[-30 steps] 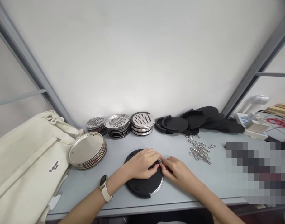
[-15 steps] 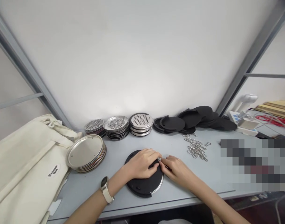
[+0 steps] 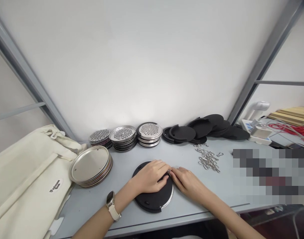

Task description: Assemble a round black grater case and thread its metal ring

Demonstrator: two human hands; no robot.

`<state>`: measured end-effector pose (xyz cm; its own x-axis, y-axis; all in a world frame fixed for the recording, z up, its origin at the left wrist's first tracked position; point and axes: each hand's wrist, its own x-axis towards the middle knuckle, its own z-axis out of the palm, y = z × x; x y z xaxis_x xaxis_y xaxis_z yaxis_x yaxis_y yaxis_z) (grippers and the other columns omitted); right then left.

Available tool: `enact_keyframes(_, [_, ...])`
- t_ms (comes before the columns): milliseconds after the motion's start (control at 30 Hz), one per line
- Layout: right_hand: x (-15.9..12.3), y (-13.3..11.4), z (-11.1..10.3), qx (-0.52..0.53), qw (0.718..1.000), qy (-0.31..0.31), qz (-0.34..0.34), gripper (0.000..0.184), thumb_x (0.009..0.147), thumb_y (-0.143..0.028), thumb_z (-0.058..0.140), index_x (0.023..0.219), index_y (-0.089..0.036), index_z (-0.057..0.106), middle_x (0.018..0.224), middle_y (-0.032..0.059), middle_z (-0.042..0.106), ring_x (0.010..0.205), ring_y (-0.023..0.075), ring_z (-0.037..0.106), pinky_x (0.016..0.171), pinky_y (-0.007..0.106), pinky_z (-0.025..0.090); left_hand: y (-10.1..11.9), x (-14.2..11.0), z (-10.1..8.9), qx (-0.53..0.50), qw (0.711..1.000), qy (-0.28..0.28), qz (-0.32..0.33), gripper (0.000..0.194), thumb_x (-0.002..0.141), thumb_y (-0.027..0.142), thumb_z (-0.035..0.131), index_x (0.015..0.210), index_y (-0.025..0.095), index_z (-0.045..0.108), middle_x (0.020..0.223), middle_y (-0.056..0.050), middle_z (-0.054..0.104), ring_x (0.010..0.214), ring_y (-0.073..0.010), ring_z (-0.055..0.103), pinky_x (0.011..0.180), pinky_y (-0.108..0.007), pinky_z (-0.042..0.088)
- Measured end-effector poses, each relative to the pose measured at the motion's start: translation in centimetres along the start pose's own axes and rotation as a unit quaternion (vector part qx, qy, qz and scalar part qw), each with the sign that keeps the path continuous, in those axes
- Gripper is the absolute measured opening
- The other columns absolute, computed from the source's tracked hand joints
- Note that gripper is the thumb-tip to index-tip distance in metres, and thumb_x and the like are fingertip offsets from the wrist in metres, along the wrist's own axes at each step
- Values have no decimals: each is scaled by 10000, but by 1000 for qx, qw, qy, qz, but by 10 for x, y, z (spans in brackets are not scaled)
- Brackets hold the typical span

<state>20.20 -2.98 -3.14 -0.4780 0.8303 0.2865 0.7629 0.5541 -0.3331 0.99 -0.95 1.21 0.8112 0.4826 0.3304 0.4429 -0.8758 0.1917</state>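
In front of me on the table lies a round black plastic disc (image 3: 155, 200) with a silver metal rim showing along its right edge. My left hand (image 3: 152, 176) lies across its top, fingers curled toward the upper right edge, thumb bent below them. At that same edge the fingertips of my right hand (image 3: 188, 184) are pinched together, meeting those of the left. A sliver of shiny metal, seemingly a wire clip (image 3: 169, 171), shows between the two hands; most of it is hidden by fingers.
A pile of wire snap clips (image 3: 208, 160) lies to the right. Along the wall stand stacked metal grater discs (image 3: 150, 130) and overlapping black covers (image 3: 183, 133). Plain metal discs (image 3: 90, 164) are stacked at left beside a cream cloth bag (image 3: 24, 172). Red cord (image 3: 291, 131) lies far right.
My right hand's fingers have drawn closer together and flatter at the disc's edge, and less of the metal piece shows. My left hand stays on the disc. The view has shifted slightly.
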Motion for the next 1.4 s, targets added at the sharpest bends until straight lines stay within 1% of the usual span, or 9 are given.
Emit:
enact_keyframes(233, [-1, 0, -1, 4, 1000, -17, -1, 306, 969, -240, 269, 878, -165, 551, 699, 52, 589, 632, 178, 537, 598, 285, 371, -1, -1, 2, -1, 1000, 8, -4, 149, 872, 167, 444, 1009, 154, 500, 934, -71, 571, 893, -201, 530, 814, -330, 443])
enact_keyframes(433, [-1, 3, 1, 6, 1000, -18, -2, 291, 965, -242, 288, 923, -157, 564, 723, 54, 591, 670, 178, 548, 629, 290, 377, 0, 1, 1, 1, 1000, 12, -13, 166, 868, 184, 446, 1023, 153, 496, 937, -76, 571, 903, -214, 531, 819, -344, 447])
enact_keyframes(567, [0, 3, 1, 1, 1000, -25, -6, 262, 950, -228, 309, 873, -162, 551, 710, 45, 582, 658, 174, 535, 622, 287, 370, 0, 1, 1, 18, 1000, 2, -12, 155, 872, 191, 445, 1009, 146, 500, 919, -74, 570, 882, -216, 525, 805, -341, 443])
enact_keyframes(667, [0, 2, 1, 4, 1000, -23, -5, 252, 944, -222, 313, 878, -164, 549, 698, 40, 579, 648, 174, 532, 609, 283, 364, 0, 1, 2, 30, 1000, 0, -6, 137, 883, 195, 430, 989, 146, 502, 908, -76, 569, 874, -216, 525, 795, -341, 441])
enact_keyframes(833, [0, 0, 0, 3, 1000, -3, 0, 260, 949, -216, 298, 837, -173, 529, 683, 39, 573, 623, 170, 525, 589, 281, 353, 0, -1, 2, 16, 1000, 9, -2, 149, 887, 192, 428, 1013, 153, 496, 906, -72, 569, 878, -210, 533, 794, -339, 444])
enact_keyframes(967, [0, -1, 0, 1, 1000, 8, 4, 254, 959, -235, 289, 805, -189, 487, 657, 20, 552, 583, 157, 503, 561, 272, 335, -1, -1, 2, 10, 1000, 15, -3, 163, 880, 185, 443, 1032, 156, 492, 924, -71, 569, 888, -207, 529, 809, -336, 444])
enact_keyframes(1167, [0, -1, 0, -3, 1000, 4, 6, 256, 968, -236, 272, 791, -198, 453, 649, 8, 536, 576, 153, 498, 553, 268, 323, 0, 0, 2, 35, 999, 5, 0, 125, 871, 182, 443, 979, 153, 498, 886, -66, 558, 859, -207, 522, 776, -330, 441])
enact_keyframes(1400, [0, -1, -2, 12, 1000, -15, -2, 246, 961, -229, 291, 871, -179, 515, 705, 34, 582, 634, 168, 532, 592, 273, 355, 1, 0, 1, 37, 999, 5, -5, 89, 858, 173, 462, 942, 153, 487, 883, -58, 552, 844, -197, 510, 772, -313, 440])
